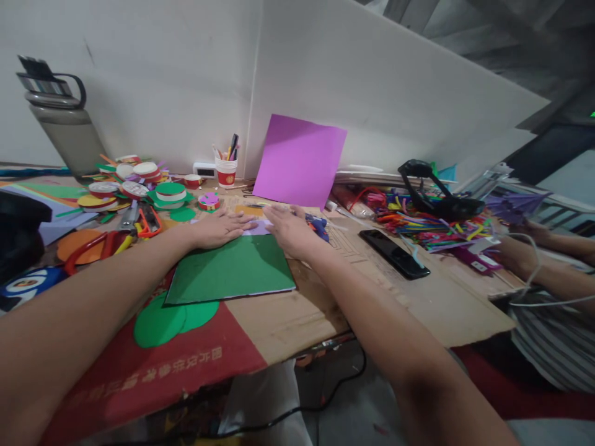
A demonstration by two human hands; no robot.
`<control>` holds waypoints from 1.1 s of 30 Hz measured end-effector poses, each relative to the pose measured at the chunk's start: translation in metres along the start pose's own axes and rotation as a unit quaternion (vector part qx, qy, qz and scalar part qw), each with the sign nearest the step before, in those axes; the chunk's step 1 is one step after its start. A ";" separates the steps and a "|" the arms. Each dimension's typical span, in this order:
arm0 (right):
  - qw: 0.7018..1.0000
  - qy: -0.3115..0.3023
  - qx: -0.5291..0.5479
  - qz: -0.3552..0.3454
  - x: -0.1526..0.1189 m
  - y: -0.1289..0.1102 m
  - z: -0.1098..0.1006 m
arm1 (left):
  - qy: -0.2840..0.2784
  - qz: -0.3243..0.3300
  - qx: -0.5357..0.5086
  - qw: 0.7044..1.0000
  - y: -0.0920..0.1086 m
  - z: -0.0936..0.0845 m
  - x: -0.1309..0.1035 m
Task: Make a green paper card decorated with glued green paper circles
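A dark green sheet [232, 269] lies flat on the cardboard in front of me, with a light purple strip [257, 227] showing along its far edge. Palm down, my left hand [217, 228] rests on the far left part of the sheet, fingers stretched toward the strip. Across from it, my right hand [290, 230] lies flat at the far right corner, its fingertips on the purple strip. Nothing is gripped in either hand. Just beyond the fingers sits an orange-yellow piece [248, 211], partly hidden. A blue tool [318, 227] lies beside my right hand, mostly covered.
Green paper circles [160, 319] lie near the front left. Small paper hats [170, 195], scissors [149, 221] and a bottle [65, 124] stand left. A purple sheet [300, 158] leans on the wall. At right are a phone [394, 254], colourful pipe cleaners [418, 226] and another person's arms [548, 266].
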State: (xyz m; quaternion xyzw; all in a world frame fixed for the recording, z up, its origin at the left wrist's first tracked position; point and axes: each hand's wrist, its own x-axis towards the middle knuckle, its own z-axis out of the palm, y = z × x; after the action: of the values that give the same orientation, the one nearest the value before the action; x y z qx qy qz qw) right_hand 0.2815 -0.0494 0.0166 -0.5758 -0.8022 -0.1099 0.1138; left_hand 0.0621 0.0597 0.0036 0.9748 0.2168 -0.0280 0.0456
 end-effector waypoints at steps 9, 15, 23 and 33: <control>0.996 -0.083 0.029 -0.022 0.006 -0.009 0.021 | 0.019 -0.043 0.007 0.999 0.002 0.002 0.000; 0.995 -0.092 0.027 -0.025 0.005 -0.009 0.019 | 0.014 -0.050 -0.011 0.999 0.006 -0.004 -0.008; 0.996 -0.083 0.034 -0.026 0.005 -0.006 0.025 | -0.023 -0.118 -0.028 0.992 0.004 -0.014 -0.035; 0.996 -0.062 0.053 -0.022 0.004 -0.010 0.025 | -0.032 -0.170 0.083 0.981 0.000 -0.031 -0.047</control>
State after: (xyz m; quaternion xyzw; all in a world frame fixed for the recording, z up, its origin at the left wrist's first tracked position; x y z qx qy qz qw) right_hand 0.2689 -0.0412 -0.0063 -0.5567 -0.8250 -0.0334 0.0916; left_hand 0.0205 0.0425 0.0378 0.9225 0.3750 -0.0847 -0.0337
